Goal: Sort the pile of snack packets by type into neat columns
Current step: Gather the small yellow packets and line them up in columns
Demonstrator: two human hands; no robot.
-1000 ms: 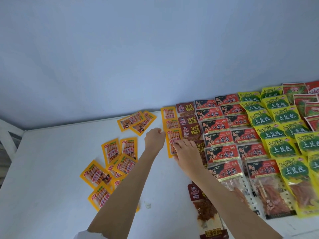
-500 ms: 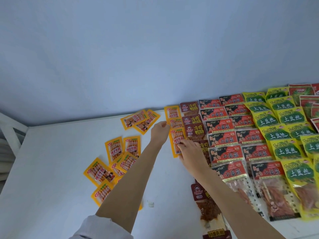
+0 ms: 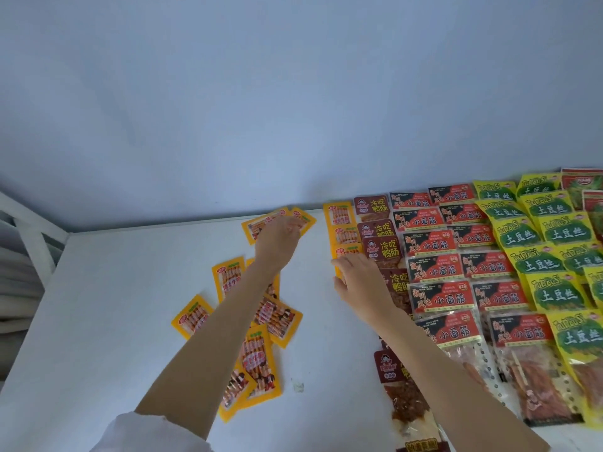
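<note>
- The left hand [image 3: 277, 238] lies on the pair of orange packets [image 3: 257, 225] left of the orange column [image 3: 341, 230], at the table's [image 3: 114, 288] far edge; fingers are hidden, so I cannot tell whether it grips one or only touches.
- The right hand [image 3: 359, 282] presses the column's nearest orange packet [image 3: 342, 256] with fingers mostly straight, holding nothing.
- Loose orange packets [image 3: 261, 337] lie scattered well left of the column, overlapping each other.
- Risk, in my judgement: lifting from the overlapped pair could drag its neighbour along; and if the right hand slides, the column's nearest packet could skew or ride onto the dark red column [image 3: 380, 236] just right of it.
- Orientation: packets in the orange column run with long axes toward the wall, tops at the far end. The pair under the left hand lies tilted, long axes slanting roughly sideways, so each would need turning before it joins the column.
</note>
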